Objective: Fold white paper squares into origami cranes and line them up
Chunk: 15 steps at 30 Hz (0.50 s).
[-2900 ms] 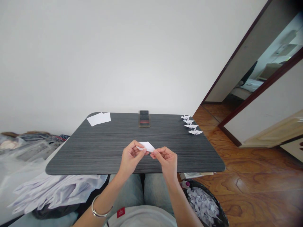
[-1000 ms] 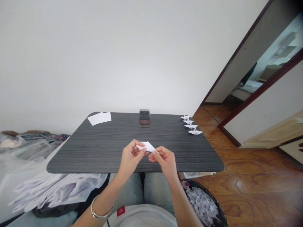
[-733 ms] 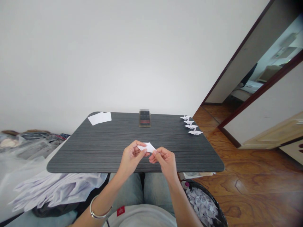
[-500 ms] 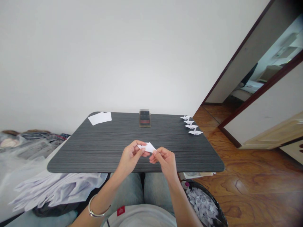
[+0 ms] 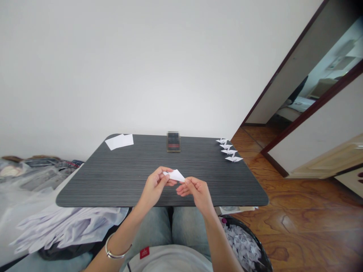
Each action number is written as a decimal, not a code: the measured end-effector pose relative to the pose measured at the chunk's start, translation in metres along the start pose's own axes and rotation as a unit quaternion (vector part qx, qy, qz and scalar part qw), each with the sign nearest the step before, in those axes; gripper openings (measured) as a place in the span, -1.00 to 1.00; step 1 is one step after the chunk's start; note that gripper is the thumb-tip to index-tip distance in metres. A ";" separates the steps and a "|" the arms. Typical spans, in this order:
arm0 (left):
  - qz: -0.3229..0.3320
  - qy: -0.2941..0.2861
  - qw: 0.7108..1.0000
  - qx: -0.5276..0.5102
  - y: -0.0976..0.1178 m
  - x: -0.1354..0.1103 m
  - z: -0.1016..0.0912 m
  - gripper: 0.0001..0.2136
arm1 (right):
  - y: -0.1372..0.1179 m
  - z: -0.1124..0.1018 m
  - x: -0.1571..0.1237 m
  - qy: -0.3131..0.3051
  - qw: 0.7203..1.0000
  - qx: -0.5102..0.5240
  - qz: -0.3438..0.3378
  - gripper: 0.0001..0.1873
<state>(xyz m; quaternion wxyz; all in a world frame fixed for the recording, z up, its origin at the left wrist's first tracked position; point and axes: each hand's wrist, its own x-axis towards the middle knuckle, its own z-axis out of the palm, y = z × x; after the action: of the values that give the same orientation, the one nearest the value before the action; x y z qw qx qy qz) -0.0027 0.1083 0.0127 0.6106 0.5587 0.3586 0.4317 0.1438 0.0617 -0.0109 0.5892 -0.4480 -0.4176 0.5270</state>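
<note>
A small folded piece of white paper (image 5: 177,175) is held above the front half of the dark table (image 5: 119,181). My left hand (image 5: 157,184) pinches its left end between thumb and fingers. At the pointed right end, my right hand (image 5: 197,190) grips the tip with thumb and forefinger, its other fingers curled loosely below. Several folded white paper cranes (image 5: 234,159) stand in a row along the table's right edge. White paper sheets (image 5: 119,141) lie overlapping at the back left corner.
A phone-like blurred dark object (image 5: 173,142) stands at the table's back middle, near the wall. Right of my legs, a black-lined bin (image 5: 262,249) holds many folded white papers. White cloth (image 5: 70,226) is heaped at the left, beside plastic-wrapped things (image 5: 34,177).
The folded paper and both hands have shifted very slightly left. Both hands keep hold of the paper; everything on the table stays where it was.
</note>
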 end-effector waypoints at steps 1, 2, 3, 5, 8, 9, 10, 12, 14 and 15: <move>0.000 0.001 1.000 -0.005 0.000 0.000 0.001 -0.76 | 0.000 0.000 0.000 -0.004 1.000 0.001 0.004 -0.69; -0.001 0.000 1.000 -0.011 -0.001 -0.001 0.002 -0.75 | -0.001 0.000 0.000 -0.007 1.000 0.001 0.008 -0.68; -0.001 0.001 1.000 -0.016 -0.001 -0.001 0.003 -0.74 | -0.001 0.000 0.000 -0.009 1.000 0.000 0.010 -0.67; 0.002 0.013 1.000 -0.018 -0.003 -0.002 0.005 -0.68 | -0.002 0.002 -0.001 -0.016 1.000 -0.005 0.013 -0.65; 0.016 0.053 0.998 -0.001 -0.006 -0.002 0.009 -0.66 | -0.002 0.004 -0.002 -0.022 1.000 -0.009 0.012 -0.62; 0.020 0.064 0.998 0.002 -0.007 -0.002 0.009 -0.68 | -0.001 0.004 -0.002 -0.021 1.000 -0.005 0.010 -0.62; 0.022 0.071 0.997 0.001 -0.007 -0.002 0.010 -0.69 | 0.000 0.004 -0.002 -0.014 1.000 0.000 0.006 -0.61; 0.023 0.075 0.997 -0.005 -0.007 -0.002 0.010 -0.70 | 0.001 0.003 -0.002 0.005 1.000 0.010 -0.003 -0.62; 0.021 0.074 0.997 -0.010 -0.007 -0.001 0.010 -0.70 | 0.002 0.003 -0.002 0.023 1.000 0.002 -0.017 -0.68; 0.020 0.072 0.997 -0.012 -0.006 -0.001 0.010 -0.70 | 0.002 0.003 -0.003 0.029 0.999 -0.010 -0.024 -0.71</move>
<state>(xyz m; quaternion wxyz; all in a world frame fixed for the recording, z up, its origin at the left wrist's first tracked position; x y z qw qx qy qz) 0.0074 0.1038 0.0077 0.5813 0.5254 0.3854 0.4874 0.1400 0.0594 -0.0123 0.6092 -0.4591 -0.4164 0.4947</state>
